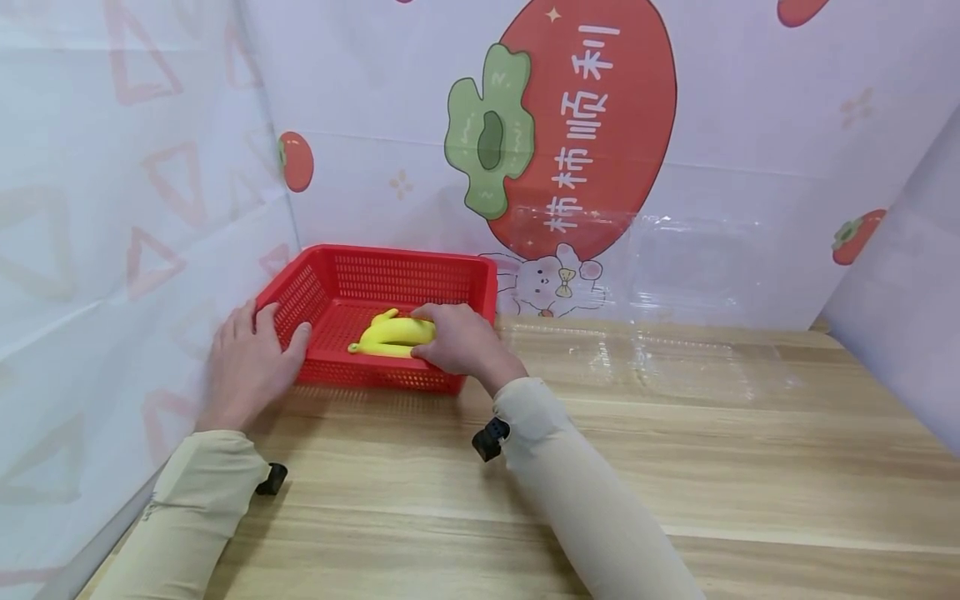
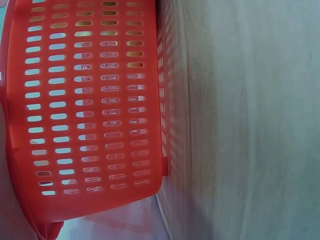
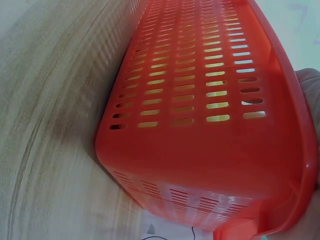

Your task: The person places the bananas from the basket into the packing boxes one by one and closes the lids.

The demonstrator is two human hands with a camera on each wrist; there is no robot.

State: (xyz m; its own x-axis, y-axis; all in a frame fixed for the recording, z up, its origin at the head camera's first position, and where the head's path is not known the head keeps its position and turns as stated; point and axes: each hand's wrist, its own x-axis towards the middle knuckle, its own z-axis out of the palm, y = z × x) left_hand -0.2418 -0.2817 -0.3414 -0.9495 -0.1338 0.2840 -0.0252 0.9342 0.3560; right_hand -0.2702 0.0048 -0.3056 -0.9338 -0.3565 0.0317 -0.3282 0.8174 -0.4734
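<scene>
A red plastic basket (image 1: 397, 373) with slotted walls stands on the wooden table, against the back wall. Inside it lies a bunch of yellow bananas (image 1: 382, 333), smooth like toys. My right hand (image 1: 461, 340) reaches over the basket's right front corner and grips the bunch at its right end, thumb toward the front. At the left front corner rests my left hand (image 1: 251, 358), its thumb spread from the fingers at the rim. Both wrist views mostly show the basket's outer wall (image 2: 95, 110), with yellow behind the slots (image 3: 216, 106) in the right one.
Clear plastic boxes (image 1: 693, 358) with raised lids stand to the right of the basket. A patterned white sheet (image 1: 135, 208) closes off the left side, near my left arm. Wooden tabletop (image 1: 420, 500) extends in front and to the right.
</scene>
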